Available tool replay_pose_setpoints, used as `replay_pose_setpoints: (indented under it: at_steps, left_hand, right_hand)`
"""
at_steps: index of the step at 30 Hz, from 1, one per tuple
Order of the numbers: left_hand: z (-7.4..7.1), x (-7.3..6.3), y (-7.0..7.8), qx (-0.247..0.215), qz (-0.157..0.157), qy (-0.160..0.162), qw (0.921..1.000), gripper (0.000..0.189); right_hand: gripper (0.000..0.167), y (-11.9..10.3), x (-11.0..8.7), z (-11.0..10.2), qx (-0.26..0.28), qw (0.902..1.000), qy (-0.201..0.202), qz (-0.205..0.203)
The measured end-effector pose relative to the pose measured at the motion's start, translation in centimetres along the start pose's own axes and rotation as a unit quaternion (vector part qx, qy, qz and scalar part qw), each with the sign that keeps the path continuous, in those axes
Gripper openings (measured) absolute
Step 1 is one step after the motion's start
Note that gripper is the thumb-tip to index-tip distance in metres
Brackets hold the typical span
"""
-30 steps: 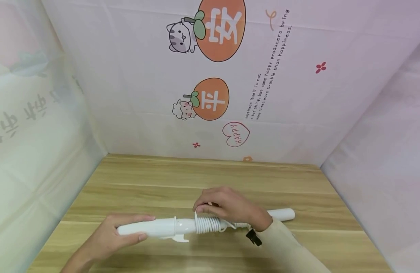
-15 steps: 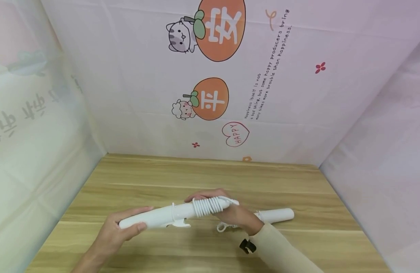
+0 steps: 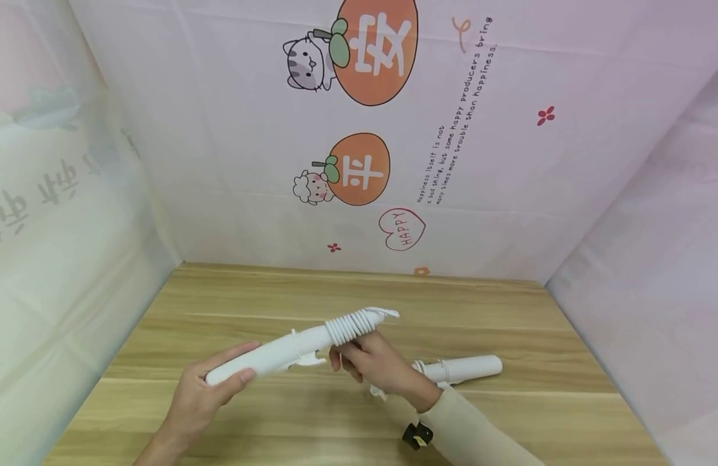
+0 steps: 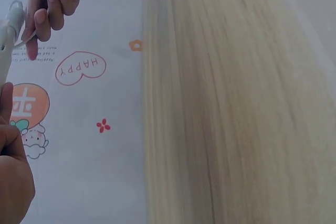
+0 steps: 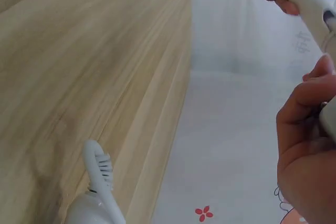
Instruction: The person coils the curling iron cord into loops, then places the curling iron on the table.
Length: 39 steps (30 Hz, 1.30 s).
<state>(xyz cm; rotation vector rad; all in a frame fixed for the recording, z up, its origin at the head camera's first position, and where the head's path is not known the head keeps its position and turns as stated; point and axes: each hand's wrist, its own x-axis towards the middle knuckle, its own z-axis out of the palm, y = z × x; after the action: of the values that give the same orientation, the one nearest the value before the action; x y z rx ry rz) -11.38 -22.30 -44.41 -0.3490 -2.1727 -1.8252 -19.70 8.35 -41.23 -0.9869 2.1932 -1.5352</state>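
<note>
A white wand-shaped appliance (image 3: pixel 259 360) is lifted above the table, slanting up to the right. Its cord (image 3: pixel 349 327) is wound in several tight turns near the far end, and a small hooked tab (image 3: pixel 312 359) hangs from its middle. My left hand (image 3: pixel 204 395) grips the near end, thumb on one side and fingers on the other. Just under the windings is my right hand (image 3: pixel 379 366), fingers curled; in the left wrist view a thin strand of cord (image 4: pixel 25 40) runs into them. The right wrist view shows the wand (image 5: pixel 310 11) in the left hand.
A second white wand (image 3: pixel 469 367) with a coiled cord lies on the wooden table (image 3: pixel 265 298), partly behind my right wrist. Printed cloth walls (image 3: pixel 248 162) enclose the back and both sides. A black clip-like piece (image 3: pixel 417 435) is at my right sleeve.
The wound end of the wand has risen off the table and tilted upward. My right hand has moved from above the windings to beneath them. The left hand keeps its grip.
</note>
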Motion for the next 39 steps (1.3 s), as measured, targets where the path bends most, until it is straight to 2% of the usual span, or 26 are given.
replay_pose_setpoints:
  at_steps: [5,9,14,17,18,20,25,27,29,31,32,39]
  left_hand:
    - [0.4,0.0,0.4,0.034,0.007,0.027,0.999,0.038]
    - [0.5,-0.1,0.6,0.045,0.001,0.04,0.9982,0.038]
    - [0.3,0.0,0.9,0.071,-0.03,0.077,0.994,0.039]
    - [0.2,0.0,1.0,0.095,-0.026,0.089,0.9912,0.04]
    - [0.1,0.0,1.0,0.099,-0.022,0.088,0.9909,0.04]
    - [0.1,0.0,1.0,0.106,-0.015,0.084,0.9907,0.04]
    - [0.0,-0.2,1.0,0.134,0.007,0.068,0.9885,0.041]
    - [0.0,-0.3,0.9,0.15,0.016,0.054,0.9871,0.041]
    - [-0.1,-0.4,0.9,0.161,0.025,0.034,0.986,0.042]
    - [-0.2,-0.5,0.9,0.163,0.029,0.014,0.9861,0.041]
    - [-0.2,-0.5,0.8,0.161,0.031,0.004,0.9865,0.041]
    - [-1.0,-0.7,0.7,0.108,0.051,-0.099,0.9878,0.038]
  right_hand:
    - [0.035,-0.5,0.0,0.5,-0.07,0.9973,0.014,0.014]
    - [0.03,-1.0,-0.2,0.4,-0.139,0.9897,0.02,0.027]
    - [0.025,-1.8,-0.6,0.2,-0.233,0.9721,0.021,0.003]
    - [0.021,-2.4,-1.0,-0.1,-0.294,0.9551,0.026,-0.029]
    - [0.019,-2.6,-1.1,-0.2,-0.319,0.9461,0.031,-0.045]
    - [0.017,-3.0,-1.2,-0.4,-0.375,0.9221,0.043,-0.083]
    - [0.011,-3.8,-1.6,-1.0,-0.498,0.8476,0.069,-0.171]
    - [0.01,-4.0,-1.6,-1.3,-0.525,0.825,0.068,-0.198]
    - [0.011,-4.2,-1.6,-1.6,-0.538,0.811,0.062,-0.222]
    - [0.013,-4.4,-1.5,-2.0,-0.534,0.8086,0.051,-0.241]
    - [0.012,-4.4,-1.5,-2.2,-0.528,0.8104,0.045,-0.249]
    - [0.01,-4.7,-1.3,-3.9,-0.449,0.8491,0.006,-0.278]
